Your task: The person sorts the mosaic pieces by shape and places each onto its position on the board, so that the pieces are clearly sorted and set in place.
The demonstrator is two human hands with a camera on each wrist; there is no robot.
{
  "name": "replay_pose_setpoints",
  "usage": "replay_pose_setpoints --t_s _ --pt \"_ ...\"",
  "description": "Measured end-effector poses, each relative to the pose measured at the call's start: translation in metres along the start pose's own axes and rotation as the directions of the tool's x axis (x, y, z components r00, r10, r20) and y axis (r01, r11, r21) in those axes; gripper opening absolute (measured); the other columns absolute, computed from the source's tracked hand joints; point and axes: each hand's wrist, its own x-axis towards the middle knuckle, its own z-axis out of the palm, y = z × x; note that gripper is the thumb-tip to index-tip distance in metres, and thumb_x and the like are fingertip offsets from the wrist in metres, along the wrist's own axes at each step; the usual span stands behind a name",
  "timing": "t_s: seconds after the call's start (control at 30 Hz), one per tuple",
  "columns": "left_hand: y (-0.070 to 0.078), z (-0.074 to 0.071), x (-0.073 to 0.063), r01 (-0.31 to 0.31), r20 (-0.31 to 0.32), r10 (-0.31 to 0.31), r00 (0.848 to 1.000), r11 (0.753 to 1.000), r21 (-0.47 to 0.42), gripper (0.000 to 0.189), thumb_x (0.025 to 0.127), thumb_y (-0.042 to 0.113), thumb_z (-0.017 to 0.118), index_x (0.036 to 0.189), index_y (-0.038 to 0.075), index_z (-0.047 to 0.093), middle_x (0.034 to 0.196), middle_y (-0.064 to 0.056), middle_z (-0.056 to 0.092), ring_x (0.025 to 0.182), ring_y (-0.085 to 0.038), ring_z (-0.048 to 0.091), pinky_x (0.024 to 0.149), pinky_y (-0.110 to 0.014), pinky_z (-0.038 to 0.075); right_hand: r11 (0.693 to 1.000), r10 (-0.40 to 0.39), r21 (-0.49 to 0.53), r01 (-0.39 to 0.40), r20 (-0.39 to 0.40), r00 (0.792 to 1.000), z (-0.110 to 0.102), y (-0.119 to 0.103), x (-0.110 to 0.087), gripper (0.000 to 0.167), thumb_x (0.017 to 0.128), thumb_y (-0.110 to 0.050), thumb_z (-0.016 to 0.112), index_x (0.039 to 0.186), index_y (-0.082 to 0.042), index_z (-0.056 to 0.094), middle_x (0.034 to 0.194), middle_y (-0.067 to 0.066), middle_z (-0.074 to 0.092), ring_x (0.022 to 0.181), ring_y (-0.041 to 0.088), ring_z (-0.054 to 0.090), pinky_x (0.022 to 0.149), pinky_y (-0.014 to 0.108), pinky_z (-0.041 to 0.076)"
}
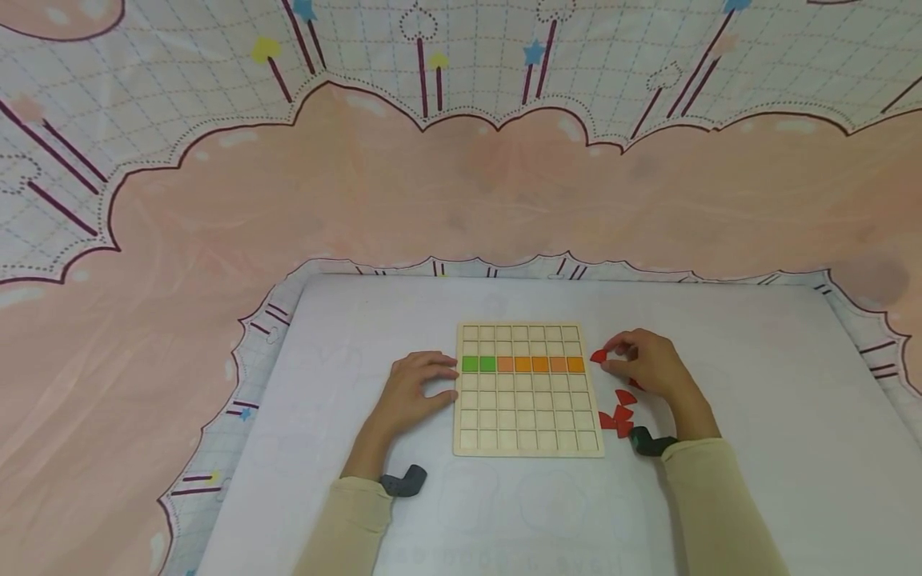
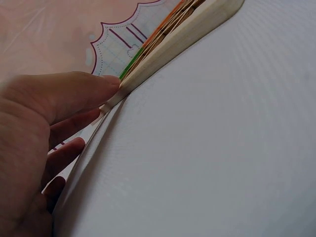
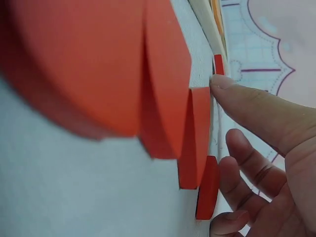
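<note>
A pale wooden grid board [image 1: 529, 400] lies on the white table, with green squares [image 1: 479, 364] and orange squares [image 1: 540, 364] filling one row. My left hand [image 1: 414, 390] rests its fingertips and thumb at the board's left edge, fingers loosely extended. Beyond the right edge, my right hand [image 1: 648, 364] pinches a red fan-shaped piece [image 1: 599, 356] between thumb and fingers. In the right wrist view that piece [image 3: 218, 64] shows just past the thumb tip. Several more red pieces [image 1: 623, 416] lie loose below the right hand, one partly hidden under it.
Dark wrist camera mounts [image 1: 405, 482] sit at both cuffs. White tabletop [image 1: 519, 512] surrounds the board. Behind the table hangs a pink and white patterned cloth [image 1: 461, 192], which also edges the table's sides.
</note>
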Motion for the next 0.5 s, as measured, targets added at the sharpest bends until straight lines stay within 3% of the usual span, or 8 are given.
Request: replay_pose_setpoints --t_s 0.23,0.5 --pt "-0.002 0.001 0.000 -0.014 -0.005 0.014 1.000 1.000 -0.007 0.027 0.082 0.026 0.083 0.108 0.019 0.078 0.130 0.004 0.070 0.135 -0.023 0.054 0.112 -0.052 0.034 0.998 -0.058 0.005 0.059 -0.049 0.997 0.002 -0.002 -0.002 0.033 0.088 -0.027 0.081 0.115 -0.010 0.072 0.104 0.012 0.064 0.097 0.029 0.054 0.067 0.028 0.052" --pt "-0.001 -0.001 -0.001 -0.011 -0.003 0.011 1.000 1.000 -0.001 0.027 0.082 0.027 0.083 0.107 0.019 0.078 0.129 0.004 0.070 0.134 -0.023 0.054 0.112 -0.052 0.035 0.989 -0.136 0.057 0.140 -0.062 0.989 0.011 -0.022 -0.001 0.031 0.087 -0.030 0.081 0.111 -0.013 0.073 0.108 0.009 0.067 0.101 0.027 0.058 0.079 0.033 0.051"
